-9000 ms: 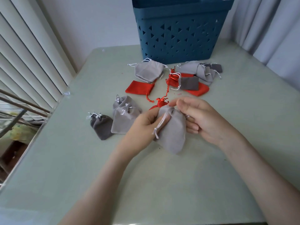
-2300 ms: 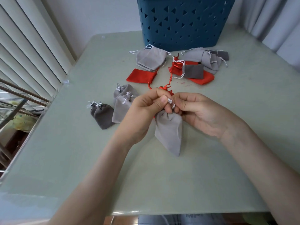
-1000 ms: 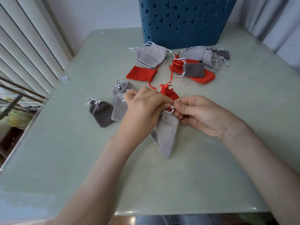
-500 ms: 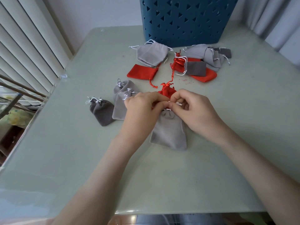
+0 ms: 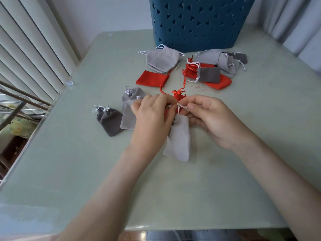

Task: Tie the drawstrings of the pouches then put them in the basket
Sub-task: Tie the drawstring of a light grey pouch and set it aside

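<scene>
Head view, one entry. Bench (image 5: pixel 86 171): pale green top, carrying all items. Basket (image 5: pixel 199 23): dark blue, triangle cut-outs in its wall, standing at the far edge of the bench; its inside is out of view. Left hand (image 5: pixel 152 117) and right hand (image 5: pixel 208 119): both above the middle of the bench, fingertips close together, each pinching an end of a white drawstring (image 5: pixel 179 106). Light grey pouch (image 5: pixel 178 141): hangs from that drawstring between the two hands, its mouth gathered, its lower end resting on the bench. Small red pouch (image 5: pixel 178 96): just behind the hands, neck knotted, partly hidden by the fingers. Two light grey pouches (image 5: pixel 129 117): just left of the left hand, overlapping, necks cinched. Two dark grey pouches (image 5: pixel 110 121): further left, side by side, necks cinched. Flat light grey pouch (image 5: pixel 161 60): near the foot of the basket, mouth loose. Flat red pouch (image 5: pixel 152 80): just in front of it. Dark grey pouch (image 5: pixel 208 74): lying across another red pouch (image 5: pixel 224 83). Heap of grey pouches (image 5: pixel 218 60): right of these, close to the basket. Blinds (image 5: pixel 26 58): left. Curtain (image 5: pixel 295 23): right.
</scene>
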A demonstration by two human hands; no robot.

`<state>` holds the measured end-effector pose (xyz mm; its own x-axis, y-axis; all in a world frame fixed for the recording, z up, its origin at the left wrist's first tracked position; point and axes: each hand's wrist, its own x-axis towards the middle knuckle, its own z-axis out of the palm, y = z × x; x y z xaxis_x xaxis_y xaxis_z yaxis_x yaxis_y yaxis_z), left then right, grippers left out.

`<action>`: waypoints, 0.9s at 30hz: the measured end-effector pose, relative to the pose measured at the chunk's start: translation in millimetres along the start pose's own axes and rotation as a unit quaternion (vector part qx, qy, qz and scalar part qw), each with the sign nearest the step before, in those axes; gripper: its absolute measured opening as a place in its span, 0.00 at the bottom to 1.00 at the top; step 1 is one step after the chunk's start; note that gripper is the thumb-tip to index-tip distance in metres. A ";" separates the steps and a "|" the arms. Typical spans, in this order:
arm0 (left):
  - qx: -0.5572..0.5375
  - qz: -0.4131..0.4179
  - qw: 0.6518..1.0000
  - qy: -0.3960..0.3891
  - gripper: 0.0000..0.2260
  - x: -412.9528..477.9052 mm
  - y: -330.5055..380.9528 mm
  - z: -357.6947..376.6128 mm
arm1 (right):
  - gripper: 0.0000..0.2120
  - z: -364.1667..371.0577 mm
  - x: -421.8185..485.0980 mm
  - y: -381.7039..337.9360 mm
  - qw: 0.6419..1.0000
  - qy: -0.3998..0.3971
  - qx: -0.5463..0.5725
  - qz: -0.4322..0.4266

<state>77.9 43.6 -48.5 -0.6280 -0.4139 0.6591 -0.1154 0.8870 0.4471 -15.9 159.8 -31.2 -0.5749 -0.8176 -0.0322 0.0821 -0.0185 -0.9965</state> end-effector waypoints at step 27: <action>-0.015 -0.131 0.986 0.100 0.12 0.0 6.7 3.1 | 0.08 7.3 -3.4 -1.4 0.997 0.059 -0.002 -0.041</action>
<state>74.8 50.2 -47.4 -0.4144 -0.6624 0.6241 -0.2287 0.7396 0.6330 -8.1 158.4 -29.1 -0.6719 -0.7395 0.0416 0.0275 -0.0810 -0.9963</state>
